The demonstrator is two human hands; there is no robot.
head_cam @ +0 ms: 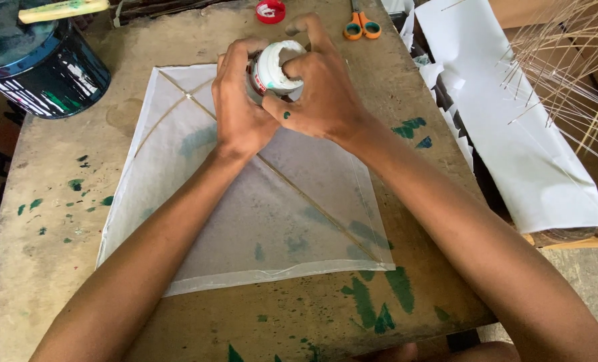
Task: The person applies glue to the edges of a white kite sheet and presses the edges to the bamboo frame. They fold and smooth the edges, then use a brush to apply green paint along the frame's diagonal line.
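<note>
Both my hands meet over the far part of a white, translucent paper kite [258,221] lying flat on a worn wooden table [51,221]. My left hand [240,110] wraps around a small white glue jar [272,70]. Fingers of my right hand [319,94] reach into the jar's open top from the other side. Thin bamboo sticks run across the kite, one diagonal and one bowed near the far corner. The jar's red lid [271,11] lies on the table beyond the hands.
A dark blue paint can [44,67] with a stick across it stands at the far left. Orange-handled scissors [362,25] lie at the far edge. White paper sheets [513,114] and a bundle of thin bamboo sticks [573,60] sit to the right. Green paint stains mark the table.
</note>
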